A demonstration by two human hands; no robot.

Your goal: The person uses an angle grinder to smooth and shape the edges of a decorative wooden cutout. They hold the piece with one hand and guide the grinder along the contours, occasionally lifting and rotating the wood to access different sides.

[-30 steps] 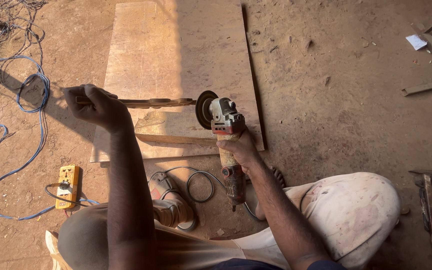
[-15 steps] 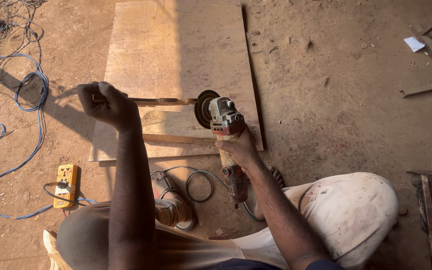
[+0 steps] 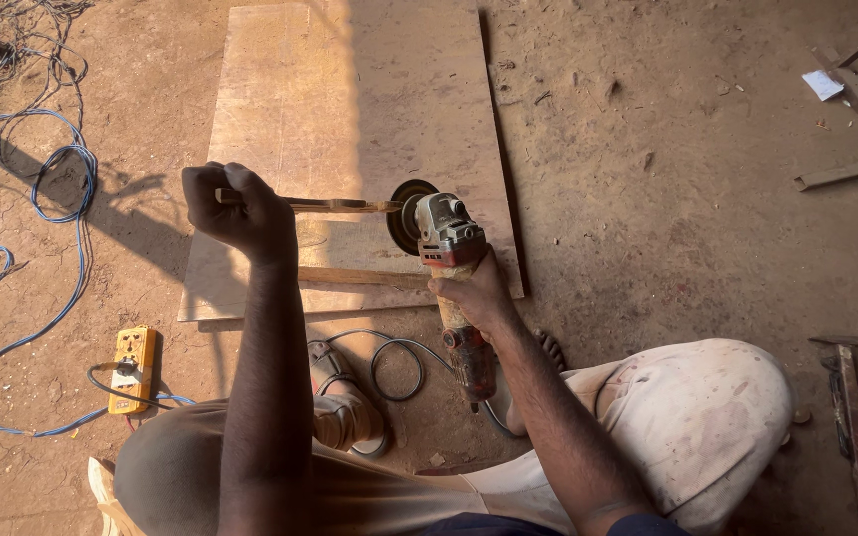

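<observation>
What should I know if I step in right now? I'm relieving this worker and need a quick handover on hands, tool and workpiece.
Left hand: fist closed round one end of the thin wooden stick, held level above the flat plywood board.
Right hand: gripping the body of the grey and red angle grinder; its dark disc meets the stick's far end.
A second wooden strip lies on the board.
The yellow socket box sits on the dirt to the left.
Done and left: progress on the stick cannot be judged.
</observation>
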